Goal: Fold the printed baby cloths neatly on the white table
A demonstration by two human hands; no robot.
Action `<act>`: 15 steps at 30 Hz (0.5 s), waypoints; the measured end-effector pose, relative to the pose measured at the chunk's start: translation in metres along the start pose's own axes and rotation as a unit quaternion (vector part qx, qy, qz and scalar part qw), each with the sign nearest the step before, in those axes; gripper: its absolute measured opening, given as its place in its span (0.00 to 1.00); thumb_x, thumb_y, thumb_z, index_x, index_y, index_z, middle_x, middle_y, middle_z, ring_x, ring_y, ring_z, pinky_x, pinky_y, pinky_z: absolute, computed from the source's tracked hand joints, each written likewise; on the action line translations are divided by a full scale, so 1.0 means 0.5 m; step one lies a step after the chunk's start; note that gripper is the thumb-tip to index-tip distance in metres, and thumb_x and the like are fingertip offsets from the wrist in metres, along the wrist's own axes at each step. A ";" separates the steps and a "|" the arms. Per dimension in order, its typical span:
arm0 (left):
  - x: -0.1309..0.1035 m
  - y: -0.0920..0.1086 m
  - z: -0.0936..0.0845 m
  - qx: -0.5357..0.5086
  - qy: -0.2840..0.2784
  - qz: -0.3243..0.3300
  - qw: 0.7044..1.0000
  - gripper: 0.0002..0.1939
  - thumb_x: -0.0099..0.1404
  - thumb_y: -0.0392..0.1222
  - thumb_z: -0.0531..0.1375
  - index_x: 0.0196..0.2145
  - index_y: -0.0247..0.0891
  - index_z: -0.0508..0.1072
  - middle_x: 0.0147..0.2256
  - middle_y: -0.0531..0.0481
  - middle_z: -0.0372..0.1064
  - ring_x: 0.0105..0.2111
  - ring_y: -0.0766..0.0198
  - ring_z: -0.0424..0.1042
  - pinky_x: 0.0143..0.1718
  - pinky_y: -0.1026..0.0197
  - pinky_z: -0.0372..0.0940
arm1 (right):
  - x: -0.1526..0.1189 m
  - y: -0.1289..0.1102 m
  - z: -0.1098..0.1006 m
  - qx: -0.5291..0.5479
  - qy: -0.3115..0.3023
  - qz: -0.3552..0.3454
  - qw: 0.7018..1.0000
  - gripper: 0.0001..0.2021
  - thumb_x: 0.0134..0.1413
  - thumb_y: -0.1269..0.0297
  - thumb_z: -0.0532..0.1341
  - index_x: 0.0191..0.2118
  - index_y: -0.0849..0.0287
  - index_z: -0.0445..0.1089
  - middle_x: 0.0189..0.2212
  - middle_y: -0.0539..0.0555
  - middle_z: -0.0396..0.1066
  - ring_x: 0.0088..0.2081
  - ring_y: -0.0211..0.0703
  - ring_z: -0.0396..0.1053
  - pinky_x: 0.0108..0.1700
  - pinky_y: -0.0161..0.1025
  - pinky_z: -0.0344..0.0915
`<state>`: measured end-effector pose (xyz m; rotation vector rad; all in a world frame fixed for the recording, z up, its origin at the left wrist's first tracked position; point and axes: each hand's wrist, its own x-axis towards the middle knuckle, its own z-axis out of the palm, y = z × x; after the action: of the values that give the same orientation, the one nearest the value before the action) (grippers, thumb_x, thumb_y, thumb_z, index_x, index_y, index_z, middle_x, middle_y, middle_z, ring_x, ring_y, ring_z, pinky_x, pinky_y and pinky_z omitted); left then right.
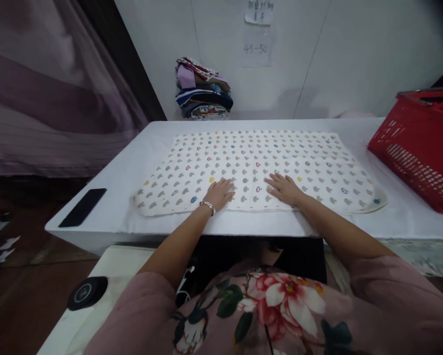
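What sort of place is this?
Possibly a small workroom for textiles, though I can't be sure. A mushroom-print cloth lies spread on a white-covered table, a stack of folded fabrics sits by its far edge, and handwritten notes are stuck to the wall.

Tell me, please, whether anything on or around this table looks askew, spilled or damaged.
Nothing looks spilled or damaged. The patterned cloth seems slightly askew, though: at its near right corner, an under edge appears to peek out beyond the top layer.
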<state>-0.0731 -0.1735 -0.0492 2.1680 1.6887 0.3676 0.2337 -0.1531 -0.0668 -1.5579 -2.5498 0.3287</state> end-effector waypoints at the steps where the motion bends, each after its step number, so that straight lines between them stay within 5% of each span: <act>1: 0.000 0.004 0.000 0.011 -0.002 0.006 1.000 0.20 0.63 0.53 0.53 0.53 0.59 0.66 0.60 0.60 0.56 0.63 0.61 0.48 0.63 0.54 0.45 | 0.000 -0.001 0.001 -0.005 0.002 0.002 1.000 0.28 0.63 0.47 0.44 0.64 0.52 0.52 0.66 0.57 0.43 0.65 0.55 0.39 0.62 0.58 0.39; 8: 0.019 0.018 0.019 0.141 -0.020 0.040 0.989 0.29 0.67 0.57 0.43 0.61 0.43 0.58 0.65 0.50 0.45 0.65 0.54 0.42 0.62 0.41 0.38 | -0.016 -0.009 -0.019 -0.020 0.000 0.006 1.000 0.27 0.63 0.47 0.43 0.63 0.53 0.53 0.65 0.53 0.44 0.65 0.52 0.41 0.62 0.56 0.41; 15: 0.035 0.001 0.027 0.178 -0.021 0.050 0.983 0.29 0.67 0.56 0.42 0.62 0.45 0.56 0.65 0.51 0.43 0.65 0.54 0.41 0.62 0.41 0.41 | -0.144 0.094 -0.074 -0.055 0.030 0.139 0.988 0.27 0.64 0.48 0.41 0.63 0.56 0.53 0.65 0.56 0.46 0.65 0.51 0.43 0.61 0.57 0.42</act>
<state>-0.0627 -0.1581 -0.0615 2.4995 1.7327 0.0450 0.3152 -0.1923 -0.0429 -1.9377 -2.3408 0.1678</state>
